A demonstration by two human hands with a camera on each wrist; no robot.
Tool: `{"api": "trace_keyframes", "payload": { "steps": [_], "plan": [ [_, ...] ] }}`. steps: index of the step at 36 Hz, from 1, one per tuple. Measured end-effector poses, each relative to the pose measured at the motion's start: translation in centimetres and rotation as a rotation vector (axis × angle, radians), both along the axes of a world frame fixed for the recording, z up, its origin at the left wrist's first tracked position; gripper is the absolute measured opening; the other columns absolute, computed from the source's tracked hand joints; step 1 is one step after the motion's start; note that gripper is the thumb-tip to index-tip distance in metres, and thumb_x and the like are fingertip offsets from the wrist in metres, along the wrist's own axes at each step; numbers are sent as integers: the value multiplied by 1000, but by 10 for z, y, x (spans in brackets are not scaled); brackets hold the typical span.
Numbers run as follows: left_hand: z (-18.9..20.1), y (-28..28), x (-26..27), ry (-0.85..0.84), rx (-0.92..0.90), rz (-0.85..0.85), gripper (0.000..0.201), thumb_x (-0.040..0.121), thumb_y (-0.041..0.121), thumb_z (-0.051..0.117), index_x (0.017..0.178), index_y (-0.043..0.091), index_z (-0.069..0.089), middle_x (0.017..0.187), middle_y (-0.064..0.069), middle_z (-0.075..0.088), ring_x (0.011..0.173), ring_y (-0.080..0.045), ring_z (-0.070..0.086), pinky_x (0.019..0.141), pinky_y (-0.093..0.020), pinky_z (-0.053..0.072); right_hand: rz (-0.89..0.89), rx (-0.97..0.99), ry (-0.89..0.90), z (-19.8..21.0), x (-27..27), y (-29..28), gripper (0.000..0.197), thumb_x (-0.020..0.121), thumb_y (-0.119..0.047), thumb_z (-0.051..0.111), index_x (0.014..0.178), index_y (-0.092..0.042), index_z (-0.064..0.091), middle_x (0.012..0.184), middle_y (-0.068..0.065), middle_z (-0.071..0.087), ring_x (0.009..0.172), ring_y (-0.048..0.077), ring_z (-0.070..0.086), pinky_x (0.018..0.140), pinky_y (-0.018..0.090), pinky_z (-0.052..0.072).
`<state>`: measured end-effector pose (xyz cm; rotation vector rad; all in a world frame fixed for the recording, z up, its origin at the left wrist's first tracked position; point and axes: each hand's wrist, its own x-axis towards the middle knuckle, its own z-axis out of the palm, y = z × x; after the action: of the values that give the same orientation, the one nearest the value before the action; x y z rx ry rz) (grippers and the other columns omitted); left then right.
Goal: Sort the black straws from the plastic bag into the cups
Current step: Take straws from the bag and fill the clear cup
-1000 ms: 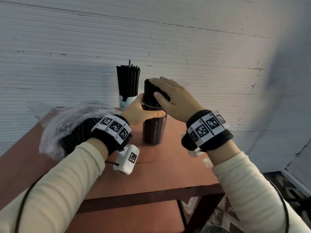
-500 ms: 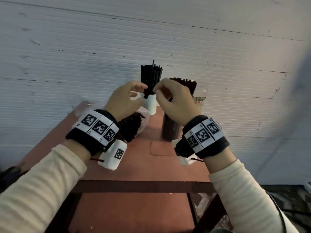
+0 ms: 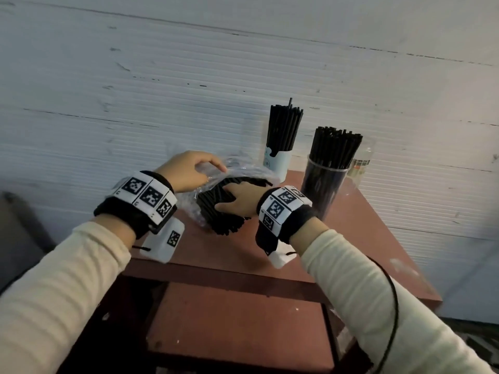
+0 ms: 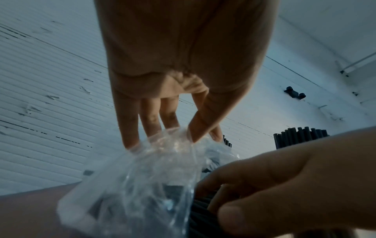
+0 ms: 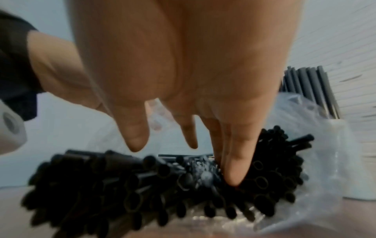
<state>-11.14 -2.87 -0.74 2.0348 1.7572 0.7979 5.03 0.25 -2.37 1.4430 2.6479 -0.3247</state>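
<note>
A clear plastic bag [image 3: 243, 168] full of black straws [image 3: 216, 214] lies on the red-brown table [image 3: 359, 238]. My left hand [image 3: 216, 168] pinches the bag's upper film, thumb against fingers [image 4: 183, 138]. My right hand [image 3: 226, 198] lies over the bundle at the bag's mouth, fingers nearly straight. Its outer fingers push in among the straw ends [image 5: 122, 185] while thumb and forefinger stand free above them. A white cup [image 3: 279, 164] and a clear cup [image 3: 324, 190], both holding upright black straws, stand behind and to the right of the bag.
A small clear container with a label [image 3: 360, 163] sits behind the clear cup by the white ribbed wall. The table's right edge runs close to the cups. A lower shelf [image 3: 237, 319] shows beneath the front edge.
Both hands have come down from in front of the cups to the bag. The left hand has taken hold of the plastic and the right has gone onto the straw bundle.
</note>
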Motion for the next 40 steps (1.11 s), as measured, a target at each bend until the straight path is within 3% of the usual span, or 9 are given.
{"api": "trace_keyframes", "payload": {
  "steps": [2,5,9,11,13,19,30,35,40],
  "plan": [
    [1,-1,1,5,39,32,47,86,-6,54,109,32,68,144,-3,51,125,-20,50,75,-26,37,-29,16,28,-2,-8,2,69,96,-51,46,148,-10,28,142,15,45,125,30,48,98,35,39],
    [2,-4,3,-5,62,41,48,85,-7,51,107,30,69,141,-6,54,91,-20,56,59,-24,37,-45,21,60,-4,-14,4,67,95,-46,51,147,-12,28,140,15,48,125,30,49,100,36,39],
    [4,-7,5,7,39,50,48,85,-7,49,109,28,70,139,-20,50,70,-21,63,46,-26,35,-3,21,80,-4,-18,5,63,94,-37,57,147,-18,31,141,12,50,127,29,48,103,36,38],
    [2,-4,2,10,38,59,50,84,-6,50,107,34,69,140,-15,52,79,-19,65,50,-19,37,34,4,60,-2,-18,4,58,95,-32,56,147,-20,33,144,10,47,129,28,46,105,35,36],
    [1,-2,0,3,46,57,52,83,-5,51,104,40,67,141,-8,53,91,-25,66,58,-24,45,67,-9,38,0,-17,4,55,95,-26,55,146,-22,35,146,8,45,131,27,44,106,36,34],
    [-1,1,-2,-36,56,42,56,82,-6,52,99,47,64,144,-1,50,127,-14,52,78,-31,51,68,17,42,2,-14,3,52,88,-17,60,138,-22,45,134,6,52,121,27,50,99,38,42],
    [1,-3,-2,-36,33,27,52,84,-4,53,107,41,66,138,-3,55,124,-33,50,84,-30,46,21,117,230,6,6,8,41,89,-19,62,127,-32,57,126,-5,59,109,14,53,81,23,38],
    [3,-3,1,-18,20,48,50,86,-2,52,114,36,66,142,-2,52,122,-39,51,73,-25,39,10,114,317,3,15,10,39,86,-17,63,121,-36,60,126,-5,58,100,12,53,77,22,41],
    [2,0,2,-28,20,48,51,83,1,53,108,45,64,137,0,54,119,-25,57,85,-30,48,24,116,390,1,23,10,38,84,-14,65,118,-31,64,121,-2,61,104,16,56,82,24,47]
  ]
}}
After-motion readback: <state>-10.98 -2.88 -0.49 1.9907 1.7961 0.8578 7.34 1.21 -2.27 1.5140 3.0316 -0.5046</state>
